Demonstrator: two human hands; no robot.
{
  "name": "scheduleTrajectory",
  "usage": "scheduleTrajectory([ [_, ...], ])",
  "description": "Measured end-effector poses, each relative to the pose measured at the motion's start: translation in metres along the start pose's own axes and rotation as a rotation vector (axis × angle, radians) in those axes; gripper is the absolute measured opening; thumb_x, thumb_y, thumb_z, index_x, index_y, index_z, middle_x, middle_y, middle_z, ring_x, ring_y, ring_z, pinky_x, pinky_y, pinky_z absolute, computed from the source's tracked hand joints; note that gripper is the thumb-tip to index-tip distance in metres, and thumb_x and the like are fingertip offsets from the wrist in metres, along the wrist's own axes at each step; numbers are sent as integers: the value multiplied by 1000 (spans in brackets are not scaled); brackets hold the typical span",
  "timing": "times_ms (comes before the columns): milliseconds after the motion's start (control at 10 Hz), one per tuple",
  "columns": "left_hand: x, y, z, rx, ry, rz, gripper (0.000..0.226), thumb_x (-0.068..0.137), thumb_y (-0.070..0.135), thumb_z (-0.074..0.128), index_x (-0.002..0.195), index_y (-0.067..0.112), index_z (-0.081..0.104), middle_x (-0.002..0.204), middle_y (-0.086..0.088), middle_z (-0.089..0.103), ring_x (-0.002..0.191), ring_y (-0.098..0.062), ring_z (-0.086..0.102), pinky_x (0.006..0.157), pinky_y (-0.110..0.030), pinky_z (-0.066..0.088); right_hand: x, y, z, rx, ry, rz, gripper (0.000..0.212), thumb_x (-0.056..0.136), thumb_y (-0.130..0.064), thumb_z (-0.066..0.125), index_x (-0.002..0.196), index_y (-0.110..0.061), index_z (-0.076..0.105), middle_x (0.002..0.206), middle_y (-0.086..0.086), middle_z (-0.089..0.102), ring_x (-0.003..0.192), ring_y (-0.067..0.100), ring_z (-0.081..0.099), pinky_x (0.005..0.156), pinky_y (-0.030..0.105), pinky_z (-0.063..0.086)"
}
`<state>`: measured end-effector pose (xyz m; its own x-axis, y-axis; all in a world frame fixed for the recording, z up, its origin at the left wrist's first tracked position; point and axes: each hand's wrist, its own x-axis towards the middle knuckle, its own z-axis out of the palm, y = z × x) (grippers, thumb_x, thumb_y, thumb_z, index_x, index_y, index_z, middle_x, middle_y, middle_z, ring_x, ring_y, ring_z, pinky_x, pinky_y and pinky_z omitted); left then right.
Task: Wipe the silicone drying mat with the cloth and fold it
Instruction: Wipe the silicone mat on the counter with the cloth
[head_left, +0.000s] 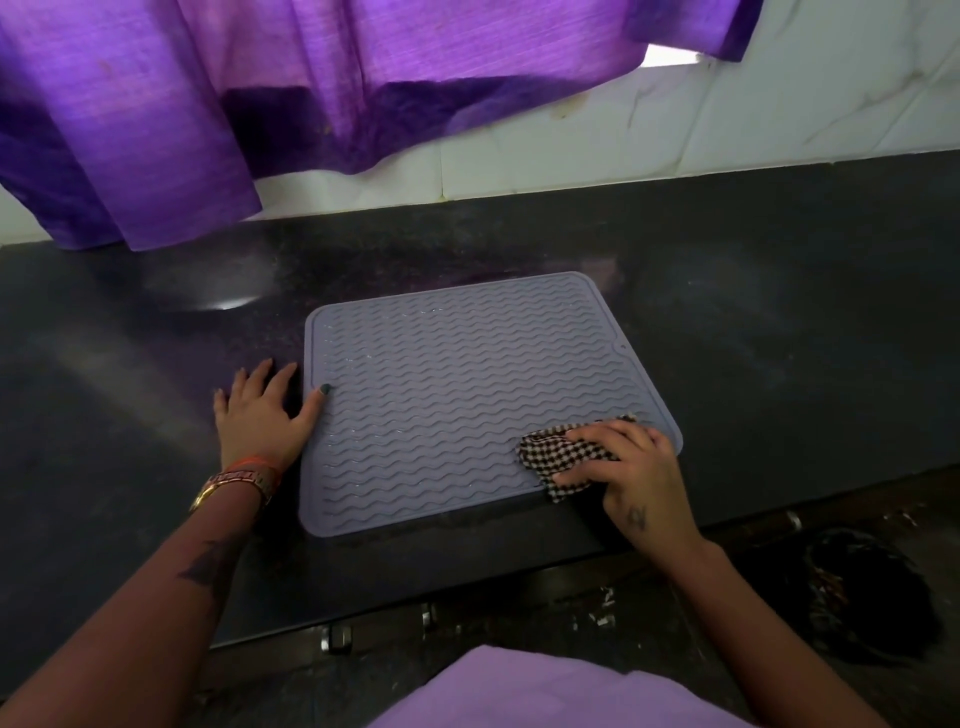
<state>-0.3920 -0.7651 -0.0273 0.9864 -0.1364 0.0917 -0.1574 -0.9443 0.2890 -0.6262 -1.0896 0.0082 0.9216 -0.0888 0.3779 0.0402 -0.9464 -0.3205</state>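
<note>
Left hand (265, 410) lies flat — thumb on the mat (467, 395) edge — right hand (626, 467) clutches the cloth (558, 457).

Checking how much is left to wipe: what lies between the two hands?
In the head view, only bare ridged mat lies between the left hand, thumb on its edge, and the right hand pressing the cloth.

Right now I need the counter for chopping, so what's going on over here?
A person is wiping a grey silicone drying mat that lies flat on the dark counter. The right hand presses a checked cloth onto the mat's near right corner. The left hand rests flat on the counter beside the mat's left edge, thumb on the mat. Small droplets still show on the mat, and it is not folded yet.
</note>
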Motion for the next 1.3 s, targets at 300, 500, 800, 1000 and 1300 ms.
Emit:
scheduleTrajectory([
  [300, 0, 3, 1, 3, 19, -1, 91, 71, 77, 15, 137, 22, 45, 149, -10, 36, 140, -33, 23, 115, -54, 10, 14, -25, -1, -24, 34, 78, 54, 62, 7, 68, 103, -29, 72, 126, 4, 59, 112, 31, 53, 88, 47, 38],
  [500, 0, 1, 1, 8, 14, 0, 90, 72, 77, 16, 138, 23, 45, 149, -9, 35, 140, -32, 23, 115, -53, 10, 7, -29, 6, 133, -213, 34, 32, 82, -40, 47, 104, -39, 70, 127, -9, 60, 122, 17, 49, 99, 44, 30],
  [800, 0, 2, 0, 4, 2, -6, 89, 72, 77, 16, 138, 24, 44, 150, -8, 34, 141, -31, 22, 115, -53, 9, 30, -14, 7, 0, -470, 72, 53, 88, -55, 49, 138, -53, 30, 144, -14, 35, 128, 13, 29, 97, 37, 27],
  [1000, 0, 3, -2, 6, 5, -7, 91, 71, 77, 14, 139, 23, 44, 150, -9, 35, 141, -31, 22, 115, -53, 9, 39, -18, 7, -16, -453, -28, 45, 91, -40, 51, 136, -41, 41, 126, -12, 51, 114, 13, 42, 90, 32, 32],
  [1300, -2, 7, -4, 2, 9, -10, 91, 70, 76, 16, 138, 23, 45, 149, -9, 35, 140, -32, 23, 115, -53, 10, 46, -64, 24, 4, -392, -186, 54, 89, -29, 56, 140, -32, 38, 130, -3, 52, 117, 20, 44, 96, 41, 34],
])
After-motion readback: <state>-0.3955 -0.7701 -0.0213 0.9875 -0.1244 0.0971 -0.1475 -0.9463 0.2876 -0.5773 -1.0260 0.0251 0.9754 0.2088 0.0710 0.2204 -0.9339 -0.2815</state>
